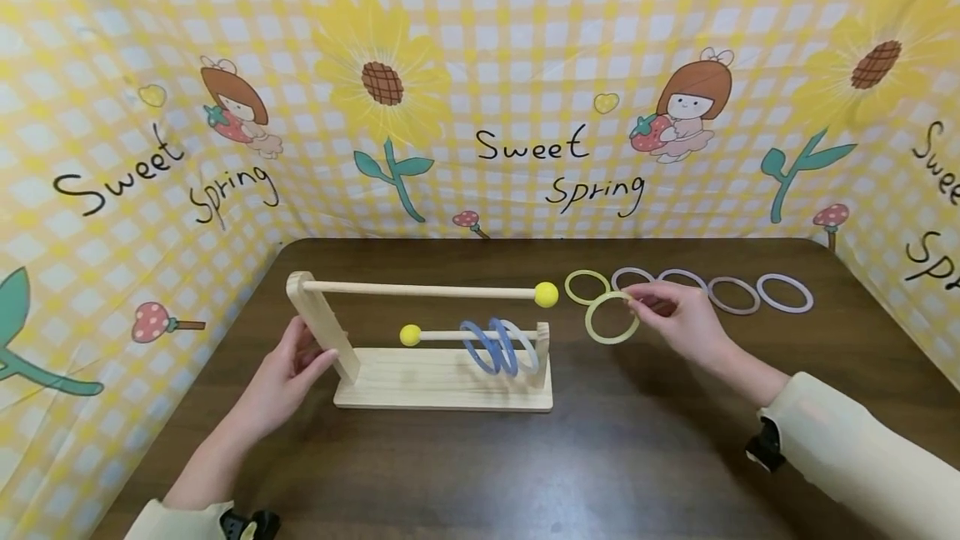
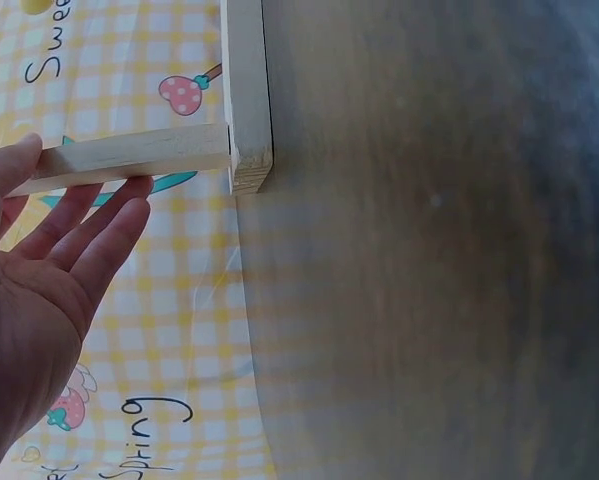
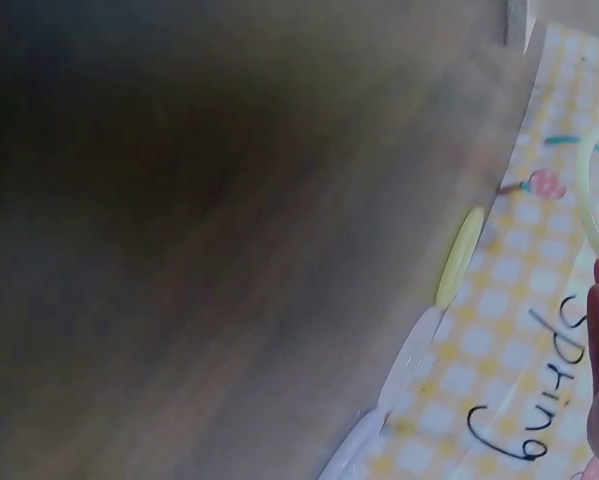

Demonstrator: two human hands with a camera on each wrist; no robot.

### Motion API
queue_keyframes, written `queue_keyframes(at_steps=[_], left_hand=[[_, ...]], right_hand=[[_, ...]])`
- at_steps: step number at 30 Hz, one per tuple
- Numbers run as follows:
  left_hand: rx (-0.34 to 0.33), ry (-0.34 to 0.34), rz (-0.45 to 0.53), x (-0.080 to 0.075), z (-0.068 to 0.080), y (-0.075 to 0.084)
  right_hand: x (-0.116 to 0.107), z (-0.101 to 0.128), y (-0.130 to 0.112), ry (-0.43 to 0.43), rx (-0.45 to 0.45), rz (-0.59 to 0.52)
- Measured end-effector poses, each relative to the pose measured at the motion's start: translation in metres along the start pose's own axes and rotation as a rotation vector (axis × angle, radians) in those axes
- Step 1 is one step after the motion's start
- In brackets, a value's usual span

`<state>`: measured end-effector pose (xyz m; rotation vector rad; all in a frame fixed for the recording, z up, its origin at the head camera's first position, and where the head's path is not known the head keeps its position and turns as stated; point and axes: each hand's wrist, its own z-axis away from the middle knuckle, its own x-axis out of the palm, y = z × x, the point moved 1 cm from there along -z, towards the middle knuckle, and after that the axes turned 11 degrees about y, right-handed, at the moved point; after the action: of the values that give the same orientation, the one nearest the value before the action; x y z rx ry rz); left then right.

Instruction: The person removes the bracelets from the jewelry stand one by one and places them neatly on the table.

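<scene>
A: Your right hand (image 1: 678, 319) has a yellow ring (image 1: 611, 317) pinched at its rim between thumb and fingertips, so that grip is narrow and closed on the ring. The ring hangs clear above the table (image 1: 600, 457), just to the right of the wooden stand (image 1: 442, 382).

B: And which way does the ring lie from where it could slide on?

A: The upper rod (image 1: 420, 290) runs left to right, and its free end, capped by a yellow ball (image 1: 546, 294), points toward your right hand. The ring sits just beside that ball, slightly lower and to its right. The ring faces roughly toward you, so its opening is not lined up along the rod's long axis.

B: What is your left hand (image 1: 288, 373) doing?

A: It rests with straight, relaxed fingers against the tall left post (image 1: 322, 336) of the stand; the left wrist view shows the fingers lying along the wood, not curled round it. Your right hand is much the nearer one to the ring and to the rod's free end.

B: How does the ring look?

A: Thin, flat, pale yellow, smooth. A second yellow ring (image 1: 587, 287) lies on the table behind it, with four pale lilac rings (image 1: 731, 293) in a row further right. Three blue rings (image 1: 498, 346) already hang on the lower rod (image 1: 480, 334).
</scene>
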<state>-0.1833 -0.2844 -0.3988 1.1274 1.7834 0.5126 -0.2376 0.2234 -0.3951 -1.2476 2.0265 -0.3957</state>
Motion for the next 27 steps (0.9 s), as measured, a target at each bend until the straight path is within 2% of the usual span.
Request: queue_keyframes(at_steps=[5,16,27], left_hand=[[0.002,-0.006,0.008,0.001,-0.001,0.001],[-0.01,-0.01,0.011,0.0,0.0,0.001],[-0.004,-0.005,0.0,0.0,0.001,0.002]], right_hand=[[0.005,-0.012,0.016,-0.068,-0.019,0.075],[0.015,-0.021,0.029,-0.286,0.002,0.094],[0.021,-0.024,0.045,-0.445,0.162,0.098]])
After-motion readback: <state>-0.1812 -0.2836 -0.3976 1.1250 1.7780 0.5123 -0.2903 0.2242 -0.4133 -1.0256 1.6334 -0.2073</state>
